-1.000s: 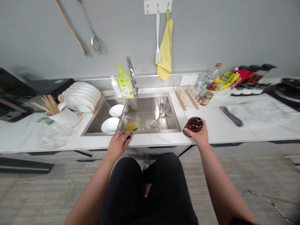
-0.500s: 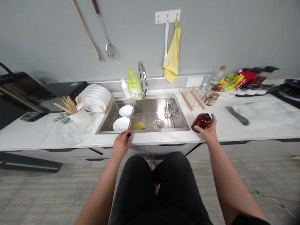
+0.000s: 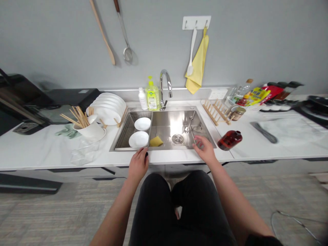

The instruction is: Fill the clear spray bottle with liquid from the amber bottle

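Note:
My left hand (image 3: 138, 164) rests at the sink's front rim, fingers stretched out, below the nearer white bowl (image 3: 138, 139). A small black spot shows by its thumb; I cannot make out what it is. Over the front right corner of the steel sink (image 3: 169, 119) my right hand (image 3: 204, 149) hovers with curved fingers apart and no object visible in it. Just right of that hand, a dark red bottle (image 3: 229, 140) lies on its side on the counter. A yellow sponge (image 3: 156, 141) sits in the sink beside the bowls.
Behind the sink stand a tap (image 3: 164, 87), a dish soap bottle (image 3: 152, 95) and a white bottle (image 3: 142, 99). White plates (image 3: 109, 107) and a chopstick holder (image 3: 90, 130) are on the left. A wooden rack (image 3: 217, 112), a jar (image 3: 238, 113) and black tongs (image 3: 265, 132) are on the right.
My right hand has let go of the red bottle and moved left to the sink's front right corner. My left hand stays at the front rim. The view has shifted slightly.

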Available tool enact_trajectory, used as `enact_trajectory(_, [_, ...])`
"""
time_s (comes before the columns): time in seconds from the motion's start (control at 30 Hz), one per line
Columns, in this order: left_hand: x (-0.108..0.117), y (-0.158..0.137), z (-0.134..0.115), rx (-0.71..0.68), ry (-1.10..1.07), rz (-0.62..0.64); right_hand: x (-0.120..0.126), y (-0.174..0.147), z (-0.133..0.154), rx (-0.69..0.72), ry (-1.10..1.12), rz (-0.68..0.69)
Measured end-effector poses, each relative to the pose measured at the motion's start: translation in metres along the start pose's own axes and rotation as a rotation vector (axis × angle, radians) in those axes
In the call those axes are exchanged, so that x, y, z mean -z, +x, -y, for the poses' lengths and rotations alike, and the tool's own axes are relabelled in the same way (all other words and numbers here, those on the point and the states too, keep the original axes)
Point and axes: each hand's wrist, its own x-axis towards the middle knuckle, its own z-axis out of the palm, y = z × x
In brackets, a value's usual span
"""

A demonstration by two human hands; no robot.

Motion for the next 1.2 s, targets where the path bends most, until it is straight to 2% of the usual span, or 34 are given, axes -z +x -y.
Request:
enact_trajectory(0.1, [0.009,-0.001,-0.004,-0.013,-0.035,0.011,-0.019,0.010,-0.011,-0.108,0.143,0.067])
enact_trajectory(0.2, [0.036,-0.004,0.002,0.009,-0.035,-0.053,-0.020,0.011,-0.025,-0.159,0.226,0.086])
enact_trajectory(0.27, [0.066,-0.007,0.016,0.088,0.025,-0.202,-0.016,0.010,-0.033,-0.164,0.275,0.081])
enact_trajectory(0.37, [0.121,-0.010,0.050,0.287,0.184,-0.492,-0.014,0.008,-0.039,-0.168,0.294,0.092])
enact_trajectory(0.43, [0.151,-0.010,0.073,0.429,0.295,-0.596,-0.016,0.008,-0.039,-0.165,0.276,0.125])
enact_trajectory(0.5, [0.169,-0.008,0.094,0.563,0.369,-0.638,-0.018,0.008,-0.038,-0.159,0.265,0.153])
enact_trajectory(0.63, [0.175,-0.003,0.117,0.818,0.354,-0.605,-0.020,0.006,-0.034,-0.151,0.266,0.143])
enact_trajectory(0.73, [0.174,-0.004,0.123,1.025,0.268,-0.562,-0.019,0.003,-0.029,-0.148,0.265,0.137])
enact_trajectory(0.8, [0.176,-0.005,0.121,1.093,0.264,-0.553,-0.018,0.003,-0.026,-0.136,0.259,0.151])
enact_trajectory(0.9, [0.175,-0.007,0.104,1.033,0.324,-0.595,-0.016,0.004,-0.024,-0.124,0.251,0.170])
enact_trajectory(1.0, [0.157,-0.004,0.062,0.843,0.273,-0.632,-0.016,0.002,-0.022,-0.119,0.252,0.169])
enact_trajectory(1.1, [0.121,0.005,0.001,0.634,0.060,-0.520,-0.018,-0.004,-0.010,-0.057,0.250,0.164])
enact_trajectory(1.2, [0.077,0.018,-0.064,0.375,-0.151,-0.338,-0.020,-0.017,0.016,0.048,0.289,0.251])
